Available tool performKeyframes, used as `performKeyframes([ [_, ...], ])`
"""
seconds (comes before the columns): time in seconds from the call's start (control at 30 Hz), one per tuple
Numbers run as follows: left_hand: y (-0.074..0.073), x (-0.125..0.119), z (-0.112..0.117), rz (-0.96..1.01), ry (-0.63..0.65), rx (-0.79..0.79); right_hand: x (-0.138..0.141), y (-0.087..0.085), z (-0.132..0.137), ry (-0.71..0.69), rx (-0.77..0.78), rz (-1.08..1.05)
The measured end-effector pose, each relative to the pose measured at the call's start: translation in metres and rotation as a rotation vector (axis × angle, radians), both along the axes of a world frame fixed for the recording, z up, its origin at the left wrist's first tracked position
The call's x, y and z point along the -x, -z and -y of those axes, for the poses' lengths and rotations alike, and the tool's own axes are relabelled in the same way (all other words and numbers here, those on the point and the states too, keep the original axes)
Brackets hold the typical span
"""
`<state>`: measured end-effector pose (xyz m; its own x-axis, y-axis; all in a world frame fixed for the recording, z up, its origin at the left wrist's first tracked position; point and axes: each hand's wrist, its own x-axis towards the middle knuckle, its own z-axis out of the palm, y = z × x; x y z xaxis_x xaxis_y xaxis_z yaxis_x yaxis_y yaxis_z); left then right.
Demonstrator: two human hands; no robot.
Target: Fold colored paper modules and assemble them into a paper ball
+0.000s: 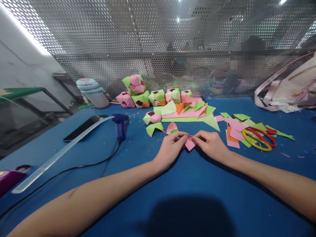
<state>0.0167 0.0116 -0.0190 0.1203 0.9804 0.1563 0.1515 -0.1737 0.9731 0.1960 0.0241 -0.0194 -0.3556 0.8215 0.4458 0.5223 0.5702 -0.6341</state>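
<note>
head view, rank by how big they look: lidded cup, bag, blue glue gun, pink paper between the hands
1. bag, cut off by the frame
2. lidded cup
3. blue glue gun, without the clear stick
4. pink paper, partly covered

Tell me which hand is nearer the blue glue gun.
Left. The left hand is right of the glue gun; the right hand is farther right, past the pink paper both hold.

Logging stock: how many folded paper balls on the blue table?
7 visible: top ball, stacked at the row's left end; five row balls along the back; front ball beside loose paper. More may be hidden.
</note>
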Motion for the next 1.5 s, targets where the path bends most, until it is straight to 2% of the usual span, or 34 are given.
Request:
performKeyframes([
  [0.17, -0.002, -0.004, -0.002, 0.111, 0.018, 0.121, -0.005, 0.003, -0.007, -0.012, 0.004, -0.018],
  [0.27, -0.004, -0.006, -0.001, 0.105, 0.046, 0.151, -0.007, 0.007, -0.008, 0.009, 0.001, -0.03],
  [0.4, -0.005, -0.007, 0.0, -0.032, 0.052, 0.094, -0.006, 0.009, -0.008, -0.04, 0.006, -0.029],
  [0.53, -0.006, -0.005, 0.001, -0.083, 0.062, 0.065, -0.006, 0.007, -0.004, -0.076, 0.028, -0.038],
  [0.63, -0.007, -0.003, 0.005, -0.147, 0.068, 0.016, -0.008, 0.003, 0.0, -0.172, 0.049, 0.005],
  [0.73, -0.007, -0.001, 0.012, -0.248, 0.12, -0.018, -0.012, -0.001, 0.003, -0.279, 0.028, 0.049],
  [0.8, -0.006, -0.001, 0.017, -0.309, 0.158, -0.071, -0.014, -0.002, 0.004, -0.262, 0.037, 0.024],
  [0.9, -0.006, -0.001, 0.025, -0.356, 0.258, -0.26, -0.015, -0.002, 0.0, -0.118, 0.142, -0.057],
  [0.97, -0.006, -0.001, 0.03, -0.37, 0.399, -0.386, -0.013, -0.001, -0.006, -0.063, 0.171, -0.06],
  [1.07, -0.009, 0.002, 0.034, -0.411, 0.621, -0.46, -0.002, -0.005, -0.021, -0.102, 0.071, 0.047],
  [1.13, -0.011, 0.003, 0.034, -0.417, 0.673, -0.468, 0.011, -0.008, -0.033, -0.151, -0.035, 0.137],
  [1.23, -0.013, 0.004, 0.034, -0.354, 0.641, -0.472, 0.033, -0.012, -0.051, -0.236, -0.155, 0.187],
  [1.33, -0.011, 0.004, 0.032, -0.301, 0.564, -0.466, 0.048, -0.011, -0.061, -0.322, -0.206, 0.237],
  [1.4, -0.009, 0.003, 0.031, -0.302, 0.467, -0.436, 0.049, -0.009, -0.062, -0.297, -0.171, 0.23],
  [1.5, -0.008, 0.003, 0.029, -0.316, 0.33, -0.338, 0.036, -0.009, -0.054, -0.158, 0.029, 0.122],
])
